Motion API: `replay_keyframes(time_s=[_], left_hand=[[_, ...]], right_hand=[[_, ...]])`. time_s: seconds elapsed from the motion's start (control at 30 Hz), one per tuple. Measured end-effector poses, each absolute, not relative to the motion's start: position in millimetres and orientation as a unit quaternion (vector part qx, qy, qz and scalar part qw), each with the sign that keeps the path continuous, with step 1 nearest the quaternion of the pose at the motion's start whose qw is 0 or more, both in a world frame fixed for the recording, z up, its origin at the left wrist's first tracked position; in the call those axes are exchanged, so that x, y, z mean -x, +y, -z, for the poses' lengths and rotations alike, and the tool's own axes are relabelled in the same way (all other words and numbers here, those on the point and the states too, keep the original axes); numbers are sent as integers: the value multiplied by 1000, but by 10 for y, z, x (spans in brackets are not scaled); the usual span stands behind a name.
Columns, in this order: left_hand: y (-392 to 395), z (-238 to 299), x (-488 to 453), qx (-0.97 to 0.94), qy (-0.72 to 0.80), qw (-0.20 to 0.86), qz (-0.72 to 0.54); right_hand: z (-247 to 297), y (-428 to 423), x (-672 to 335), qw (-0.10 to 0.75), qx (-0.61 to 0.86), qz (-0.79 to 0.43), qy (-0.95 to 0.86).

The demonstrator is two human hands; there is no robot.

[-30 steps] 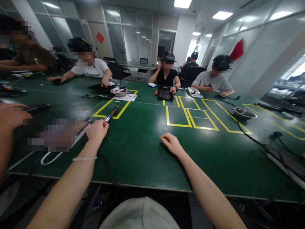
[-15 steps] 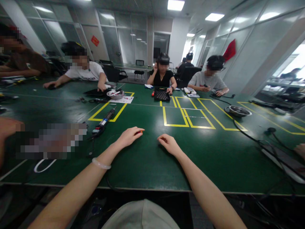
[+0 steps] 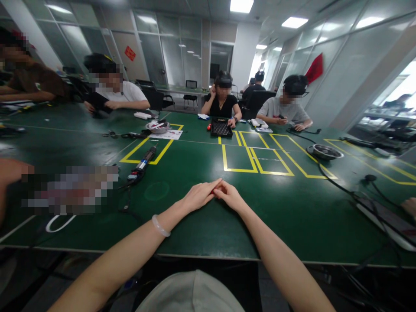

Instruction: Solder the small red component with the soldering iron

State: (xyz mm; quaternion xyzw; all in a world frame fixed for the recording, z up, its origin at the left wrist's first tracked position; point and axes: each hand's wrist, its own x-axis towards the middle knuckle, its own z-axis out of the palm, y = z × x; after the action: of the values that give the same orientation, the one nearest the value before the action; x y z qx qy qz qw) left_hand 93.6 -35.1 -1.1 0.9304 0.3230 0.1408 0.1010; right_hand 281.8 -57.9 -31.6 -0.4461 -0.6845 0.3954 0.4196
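Observation:
My left hand [image 3: 199,196] and my right hand [image 3: 230,196] meet above the green table [image 3: 208,238], their fingertips touching. Between them shows a small red thing [image 3: 213,191], mostly covered by fingers and too small to name. The left thumb and fingers close on it from the left, the fingers reaching across toward the right hand. On the other side, the right hand's curled thumb and fingers press at the same small thing. A pale bracelet [image 3: 160,226] is on the left wrist.
An electric screwdriver [image 3: 142,162] lies to the left, by a yellow tape outline. A metal bowl [image 3: 326,151] and a black cable [image 3: 344,186] are at the right. Opposite, a person works at a black tray [image 3: 221,128]; another bowl [image 3: 157,126] stands farther left.
My left hand has moved right with the small red thing and now meets my right hand, which has hardly moved. Across the table, the person at left has lifted a dark flat object.

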Motion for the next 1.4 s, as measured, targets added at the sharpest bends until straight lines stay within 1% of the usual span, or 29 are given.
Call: replay_keyframes(time_s=[0.1,0.17,0.37,0.53,0.67,0.77,0.87,0.93,1.0,1.07,1.2,1.4], left_hand=[[-371,11,-927,-929,327,97,-146],[-369,8,-917,-921,329,127,-166],[-327,-29,-862,-885,325,260,-210],[-315,-6,-841,-876,315,287,-224],[-317,-25,-836,-888,317,257,-212],[-210,-129,-714,-893,354,180,-211],[32,-240,-348,-855,467,52,-220],[212,-268,29,-791,577,-31,-202],[350,-252,447,-696,695,-79,-166],[427,-208,825,-644,748,-74,-144],[475,-131,1226,-587,808,20,-43],[433,-143,1044,-608,793,-6,-37]], right_hand=[[305,-589,-2816,414,446,-384,-694],[304,-590,-2818,420,445,-384,-691],[327,-577,-2826,439,446,-374,-684],[303,-586,-2806,441,445,-379,-681],[253,-612,-2797,420,459,-363,-693],[238,-620,-2805,417,466,-358,-693],[240,-618,-2816,412,473,-360,-691],[240,-619,-2819,407,477,-359,-692],[235,-624,-2816,404,478,-358,-693],[228,-628,-2812,401,479,-355,-695],[235,-624,-2809,397,480,-350,-700],[265,-608,-2808,391,482,-348,-703]])
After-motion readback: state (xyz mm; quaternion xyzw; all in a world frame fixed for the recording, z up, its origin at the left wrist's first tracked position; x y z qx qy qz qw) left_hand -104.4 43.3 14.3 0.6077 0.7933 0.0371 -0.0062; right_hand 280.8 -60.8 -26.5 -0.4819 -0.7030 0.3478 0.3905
